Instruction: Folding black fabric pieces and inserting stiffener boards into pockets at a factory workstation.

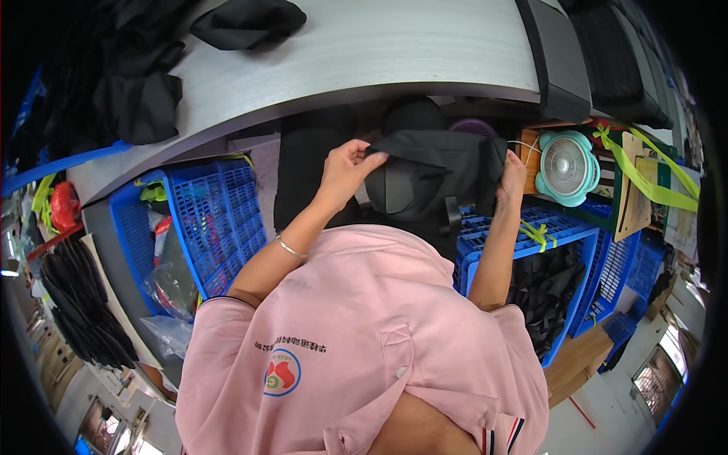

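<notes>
A black fabric piece [425,171], sewn into a pouch-like shape with flaps, is stretched between my two hands above my lap. My left hand [350,171] pinches its upper left edge between thumb and fingers. At the opposite end, my right hand [512,176] grips the right edge, its fingers partly hidden behind the cloth. A short dark strap or tab [451,214] hangs from the lower side. On the table beyond lies another black fabric piece [249,23], apart from both hands.
The grey-white table [364,57] curves across the front, with black fabric heaped [140,98] at its left. Blue plastic crates stand left [216,220] and right [531,227]; the right one holds black pieces. A small turquoise fan [567,168] sits right of my hand, near yellow-green ribbons [644,178].
</notes>
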`<action>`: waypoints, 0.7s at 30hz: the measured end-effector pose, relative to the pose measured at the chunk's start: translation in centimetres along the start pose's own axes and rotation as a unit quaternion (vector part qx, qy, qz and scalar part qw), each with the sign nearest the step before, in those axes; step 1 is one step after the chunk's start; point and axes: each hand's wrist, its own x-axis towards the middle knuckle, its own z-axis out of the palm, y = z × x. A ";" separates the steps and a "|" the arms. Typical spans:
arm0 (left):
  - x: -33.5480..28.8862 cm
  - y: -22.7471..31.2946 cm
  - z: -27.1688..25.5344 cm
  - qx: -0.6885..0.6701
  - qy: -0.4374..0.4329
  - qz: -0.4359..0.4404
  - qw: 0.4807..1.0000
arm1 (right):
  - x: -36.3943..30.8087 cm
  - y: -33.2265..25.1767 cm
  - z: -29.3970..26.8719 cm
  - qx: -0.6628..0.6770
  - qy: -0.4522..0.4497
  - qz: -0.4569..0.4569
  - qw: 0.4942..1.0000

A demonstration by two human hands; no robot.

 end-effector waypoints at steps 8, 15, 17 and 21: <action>1.1 -0.3 0.6 0.028 0.081 0.020 0.996 | -1.1 0.2 0.1 0.036 0.050 -0.046 0.997; 0.5 0.7 -0.3 0.014 0.081 0.016 0.996 | -3.0 -0.7 1.2 0.049 0.093 -0.086 0.991; 0.8 0.3 -0.8 0.007 0.065 0.009 0.998 | -3.2 -0.9 1.2 0.066 0.069 -0.057 0.994; 0.7 0.2 -1.9 -0.038 -0.010 -0.052 0.998 | -3.6 -1.1 0.5 0.016 0.064 -0.098 0.993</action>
